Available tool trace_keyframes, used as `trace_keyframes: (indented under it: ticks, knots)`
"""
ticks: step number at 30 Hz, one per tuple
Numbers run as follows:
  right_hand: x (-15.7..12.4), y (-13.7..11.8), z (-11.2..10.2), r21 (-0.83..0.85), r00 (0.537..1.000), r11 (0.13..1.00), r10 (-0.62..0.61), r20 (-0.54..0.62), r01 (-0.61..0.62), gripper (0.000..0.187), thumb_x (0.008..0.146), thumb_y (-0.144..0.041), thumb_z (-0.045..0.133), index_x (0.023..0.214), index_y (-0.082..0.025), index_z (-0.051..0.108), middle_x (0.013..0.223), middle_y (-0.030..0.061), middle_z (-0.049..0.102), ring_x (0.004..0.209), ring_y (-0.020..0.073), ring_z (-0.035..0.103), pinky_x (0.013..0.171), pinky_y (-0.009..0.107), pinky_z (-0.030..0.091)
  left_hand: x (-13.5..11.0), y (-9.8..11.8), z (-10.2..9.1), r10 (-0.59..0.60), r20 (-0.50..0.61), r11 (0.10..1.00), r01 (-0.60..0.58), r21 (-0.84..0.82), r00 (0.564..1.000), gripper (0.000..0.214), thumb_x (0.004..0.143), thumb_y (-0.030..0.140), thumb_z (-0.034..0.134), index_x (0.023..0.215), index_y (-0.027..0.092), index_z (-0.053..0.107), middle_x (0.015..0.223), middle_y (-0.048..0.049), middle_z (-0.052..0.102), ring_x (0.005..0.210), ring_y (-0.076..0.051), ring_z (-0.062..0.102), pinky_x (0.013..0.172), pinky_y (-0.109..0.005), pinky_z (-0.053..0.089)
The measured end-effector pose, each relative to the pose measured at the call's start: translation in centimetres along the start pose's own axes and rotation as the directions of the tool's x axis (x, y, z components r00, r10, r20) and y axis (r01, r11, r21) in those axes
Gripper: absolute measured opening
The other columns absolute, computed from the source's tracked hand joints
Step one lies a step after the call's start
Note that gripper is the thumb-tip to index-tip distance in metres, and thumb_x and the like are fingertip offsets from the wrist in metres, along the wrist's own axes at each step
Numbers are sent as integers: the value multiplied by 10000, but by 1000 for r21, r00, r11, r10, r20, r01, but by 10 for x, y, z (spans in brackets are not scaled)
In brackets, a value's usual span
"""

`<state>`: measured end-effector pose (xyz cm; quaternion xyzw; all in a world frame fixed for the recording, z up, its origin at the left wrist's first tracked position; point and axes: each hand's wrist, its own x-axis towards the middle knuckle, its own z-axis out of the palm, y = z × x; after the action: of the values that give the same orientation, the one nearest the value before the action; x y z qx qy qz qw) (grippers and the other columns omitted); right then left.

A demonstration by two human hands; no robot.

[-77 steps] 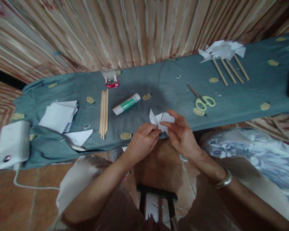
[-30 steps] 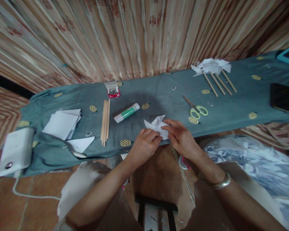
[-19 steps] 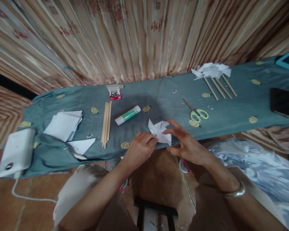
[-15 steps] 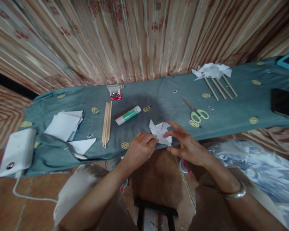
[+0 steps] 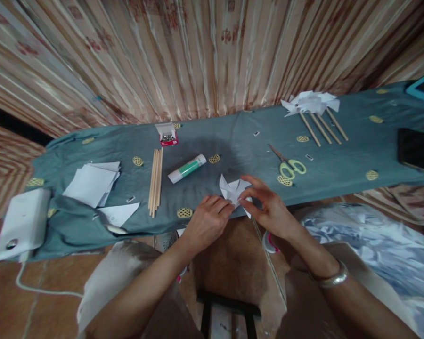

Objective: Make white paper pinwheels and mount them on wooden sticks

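Note:
A white paper pinwheel point(image 5: 231, 188) with pointed blades lies at the front edge of the cloth-covered table. The fingers of my left hand point(image 5: 212, 215) are closed on its lower left side, near the middle. From the right, my right hand point(image 5: 268, 207) pinches the paper between thumb and forefinger. My fingers cover part of the lower blades. A glue stick point(image 5: 187, 168) with a green label lies beyond my left hand. Green-handled scissors point(image 5: 287, 162) rest beyond my right hand, blades partly apart.
Bare wooden sticks point(image 5: 156, 182) and an open box of pins point(image 5: 168, 138) are to the left, near stacked paper point(image 5: 92, 183) and a white power bank point(image 5: 23, 223). Pinwheels on sticks point(image 5: 313, 103) lie at the back right. A phone point(image 5: 417, 149) lies at far right.
My right thumb and forefinger have closed onto the pinwheel's right side, moving slightly left. My left hand stays on the paper, shifted a little to the right.

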<state>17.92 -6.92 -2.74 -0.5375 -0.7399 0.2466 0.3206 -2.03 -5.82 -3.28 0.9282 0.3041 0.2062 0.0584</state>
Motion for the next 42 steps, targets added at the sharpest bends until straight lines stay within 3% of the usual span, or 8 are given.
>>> trace_keyframes:
  ticks: [5,8,15,42]
  knots:
    - [1,3,8,-57,998,998,-1,-69,-3,68,843,-225,561,808,-215,618,1351,136,531,1314,303,452,1037,542,396,0,1,0,-16,-7,1000,16,6,1000,159,898,113,486,976,123,624,923,-77,692,842,-209,603,762,-347,491]
    - [1,4,12,-93,997,996,-10,-74,3,83,850,-224,547,807,-212,616,1357,138,520,1324,313,432,1041,553,387,0,1,0,-29,10,1000,29,9,1000,197,912,128,470,1053,131,607,909,-72,687,836,-207,599,758,-352,491]
    - [3,6,15,-139,997,990,-12,-71,2,95,843,-206,545,801,-179,625,1363,174,503,1332,312,416,1070,505,368,-1,0,0,24,48,1000,-24,-9,999,237,921,137,469,1117,138,603,967,-74,673,895,-208,584,792,-359,506]
    - [2,12,11,-96,992,995,8,-126,-21,101,839,-240,568,901,-215,643,1317,138,559,1298,295,466,1051,527,384,-1,-5,9,-87,19,959,88,-271,996,229,918,131,484,1077,152,648,992,-71,651,935,-187,575,839,-350,543]
